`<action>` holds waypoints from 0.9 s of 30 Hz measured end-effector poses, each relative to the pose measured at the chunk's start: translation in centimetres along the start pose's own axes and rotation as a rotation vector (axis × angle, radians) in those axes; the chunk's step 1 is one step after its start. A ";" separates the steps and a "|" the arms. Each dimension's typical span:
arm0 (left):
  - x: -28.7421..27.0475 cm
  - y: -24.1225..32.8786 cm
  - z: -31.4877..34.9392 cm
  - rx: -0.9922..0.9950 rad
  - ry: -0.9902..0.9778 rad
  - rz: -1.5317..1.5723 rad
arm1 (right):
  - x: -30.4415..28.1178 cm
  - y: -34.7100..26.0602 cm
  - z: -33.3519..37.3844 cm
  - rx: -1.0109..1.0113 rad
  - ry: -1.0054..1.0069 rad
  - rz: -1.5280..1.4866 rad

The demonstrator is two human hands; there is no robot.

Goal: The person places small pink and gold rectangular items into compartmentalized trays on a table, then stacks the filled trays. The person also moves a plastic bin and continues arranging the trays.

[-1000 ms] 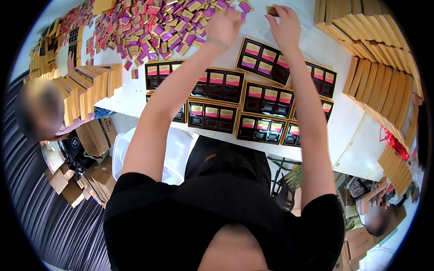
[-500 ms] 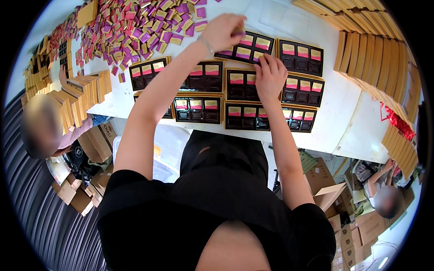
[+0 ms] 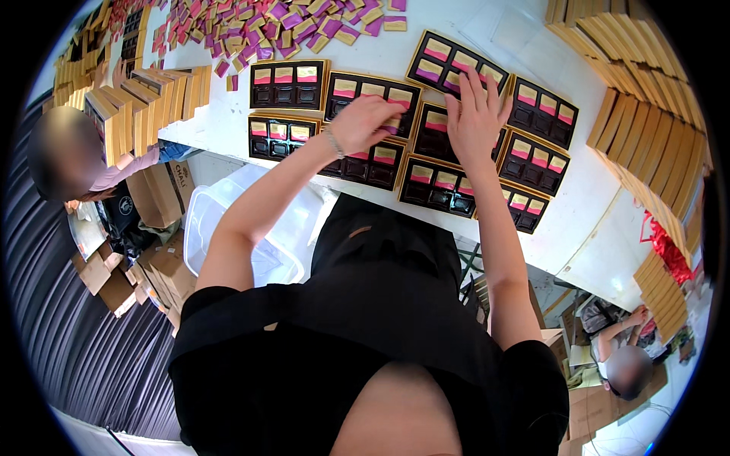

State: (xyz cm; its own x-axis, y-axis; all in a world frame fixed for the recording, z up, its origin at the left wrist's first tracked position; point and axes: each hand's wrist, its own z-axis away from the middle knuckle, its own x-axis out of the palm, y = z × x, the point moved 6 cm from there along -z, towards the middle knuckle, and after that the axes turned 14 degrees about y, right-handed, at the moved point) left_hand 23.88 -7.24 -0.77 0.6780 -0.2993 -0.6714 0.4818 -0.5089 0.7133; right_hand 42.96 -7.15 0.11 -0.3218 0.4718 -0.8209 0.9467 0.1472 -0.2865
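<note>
My left hand [image 3: 366,124] is closed over the middle-left boxes, with a small purple-and-gold wrapped square [image 3: 392,126] at its fingertips. Beneath it lies a black six-compartment box [image 3: 340,106] with pink-and-gold squares along its far row. My right hand [image 3: 476,118] has its fingers spread, their tips at the near edge of the tilted far box [image 3: 435,59]. That box has pink-and-gold squares in its far row and purple ones in its near row. Under the right palm another box [image 3: 430,137] is partly hidden.
Several more such boxes [image 3: 289,85] lie around in rows. A heap of loose wrapped squares [image 3: 304,23] spreads at the far left. Stacked box pieces [image 3: 646,137] line the right side. A clear plastic bin [image 3: 201,228] stands below the table edge. Two other people sit left and right.
My left hand has come nearer from the far box to the middle-left boxes. The right hand remains by the far box, its fingers more spread. The whole view has shifted and turned.
</note>
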 end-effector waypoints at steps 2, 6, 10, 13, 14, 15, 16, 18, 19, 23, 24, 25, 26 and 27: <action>0.8 0.3 -0.2 0.027 0.043 -0.045 | 1.0 -0.9 -2.4 -0.045 0.051 -0.018; 0.9 1.3 2.6 0.229 0.098 -0.146 | 3.4 -0.2 -7.9 -0.106 0.229 -0.112; 1.9 2.0 4.9 0.269 0.068 -0.342 | 9.7 1.1 -12.6 -0.056 0.128 -0.259; 2.2 2.3 5.1 0.238 0.007 -0.442 | 14.2 1.8 -15.1 -0.022 0.041 -0.148; 1.9 2.6 4.8 0.224 -0.023 -0.433 | 15.2 1.6 -15.9 0.021 0.013 -0.139; 1.2 2.8 4.2 0.216 0.013 -0.392 | 15.8 1.8 -16.4 0.066 -0.013 -0.128; 0.7 2.2 3.1 0.162 0.013 -0.283 | 16.3 1.9 -16.7 0.052 -0.075 -0.114; -0.9 0.0 -0.5 -0.041 -0.042 -0.216 | 17.3 1.8 -16.6 0.000 -0.074 -0.076; -1.6 -1.9 -3.0 -0.174 -0.097 -0.247 | 17.5 1.8 -16.5 -0.022 -0.074 -0.049; -4.4 -8.6 -13.5 -0.154 0.275 -0.457 | 17.4 2.5 -16.4 0.519 -0.152 -0.454; -2.8 -9.6 -15.5 -0.095 0.240 -0.527 | 17.3 4.1 -15.5 0.686 -0.124 -0.705; -1.9 -11.0 -16.3 -0.067 0.209 -0.624 | 18.2 4.3 -15.1 0.834 -0.118 -0.989; -1.5 -11.7 -16.9 -0.067 0.196 -0.630 | 18.1 4.4 -15.0 0.877 -0.136 -1.086; -1.2 -12.1 -17.2 -0.070 0.174 -0.637 | 17.6 4.0 -14.6 0.928 -0.156 -1.185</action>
State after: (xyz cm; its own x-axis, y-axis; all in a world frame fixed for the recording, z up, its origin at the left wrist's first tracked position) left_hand 26.75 13.11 -5.09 0.3254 0.1804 -0.9282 0.8489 -0.4881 0.2028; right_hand 41.31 14.40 -8.24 -0.9242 0.3744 0.0757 -0.1784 -0.2478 -0.9523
